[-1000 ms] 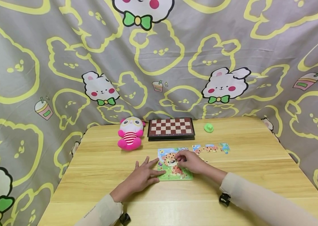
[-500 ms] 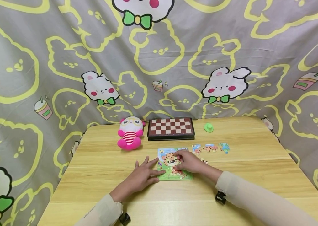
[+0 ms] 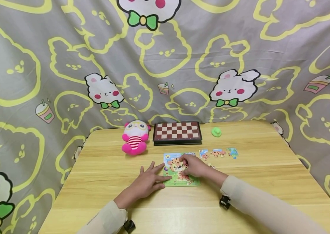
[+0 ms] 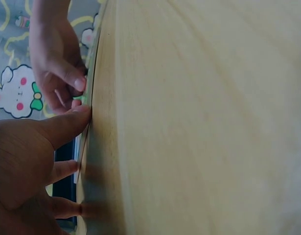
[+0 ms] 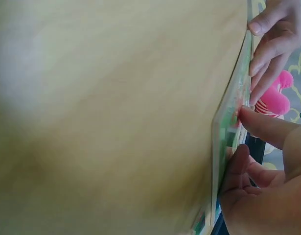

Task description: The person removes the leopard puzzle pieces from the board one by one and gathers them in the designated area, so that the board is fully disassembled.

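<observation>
A jigsaw puzzle board [image 3: 171, 181] with a spotted leopard cub picture lies flat on the table. My left hand [image 3: 148, 182] rests at its left edge with spread fingers, two of them reaching onto the board. Over the board's right half, my right hand [image 3: 195, 166] touches the picture with bent fingers and a thumb set apart from them, also seen in the right wrist view, where the thumb [image 5: 267, 128] meets the board. Whether a piece is held between them is hidden. Loose puzzle pieces [image 3: 217, 153] lie right of the board, and a small piece [image 3: 212, 166] shows behind my right wrist.
Along the back of the wooden table [image 3: 253, 201] stand a pink and white plush toy [image 3: 135, 139], a checkered board box [image 3: 177, 132] and a small green duck [image 3: 216, 132]. A patterned curtain [image 3: 165, 65] hangs behind the table.
My right thumb has moved away from the fingertips, toward the lower part of the picture. The right forearm has shifted left, uncovering a small loose piece. My left hand stays in place.
</observation>
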The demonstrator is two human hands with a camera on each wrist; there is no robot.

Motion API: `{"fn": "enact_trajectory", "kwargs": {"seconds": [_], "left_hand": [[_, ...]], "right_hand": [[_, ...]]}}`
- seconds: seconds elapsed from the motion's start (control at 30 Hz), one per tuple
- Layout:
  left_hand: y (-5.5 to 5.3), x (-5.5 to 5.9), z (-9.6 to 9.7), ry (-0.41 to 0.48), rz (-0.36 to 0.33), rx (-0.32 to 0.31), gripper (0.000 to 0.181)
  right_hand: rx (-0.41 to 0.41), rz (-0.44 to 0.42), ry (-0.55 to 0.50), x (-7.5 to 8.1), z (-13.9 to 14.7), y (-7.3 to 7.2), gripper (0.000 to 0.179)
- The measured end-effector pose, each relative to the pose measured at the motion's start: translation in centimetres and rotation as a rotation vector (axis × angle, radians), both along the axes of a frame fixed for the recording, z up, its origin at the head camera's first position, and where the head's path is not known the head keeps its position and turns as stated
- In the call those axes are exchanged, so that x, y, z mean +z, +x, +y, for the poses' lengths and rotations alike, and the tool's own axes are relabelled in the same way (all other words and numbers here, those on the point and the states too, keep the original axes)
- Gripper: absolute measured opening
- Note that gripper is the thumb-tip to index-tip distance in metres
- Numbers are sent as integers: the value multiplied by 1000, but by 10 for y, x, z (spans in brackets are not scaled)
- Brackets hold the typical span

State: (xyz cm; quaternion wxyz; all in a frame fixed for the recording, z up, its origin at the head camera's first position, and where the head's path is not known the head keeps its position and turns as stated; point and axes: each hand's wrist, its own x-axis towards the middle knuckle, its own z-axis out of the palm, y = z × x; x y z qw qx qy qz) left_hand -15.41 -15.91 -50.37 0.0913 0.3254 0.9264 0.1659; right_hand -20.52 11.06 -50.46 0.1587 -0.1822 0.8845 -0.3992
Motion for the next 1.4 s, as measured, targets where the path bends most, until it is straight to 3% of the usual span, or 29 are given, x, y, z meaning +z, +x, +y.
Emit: {"fn": "enact_trajectory", "kwargs": {"seconds": [0.23,0.57,0.87,1.1,1.4], "left_hand": [[-1,1,0,-1,-8,2,40],[0,5,5,-47,8,-23,45],[0,6,11,-145,3,-47,50],[3,13,14,-182,-12,-41,48],[4,14,14,-185,-11,-45,48]], "right_hand": [[7,-46,-9,3,-2,-4,49],[-23,-29,-27,2,-3,-3,50],[-6,-50,-80,3,0,-3,53],[-14,-86,-164,4,4,-3,41],[-38,-99,-235,0,5,-3,27]]}}
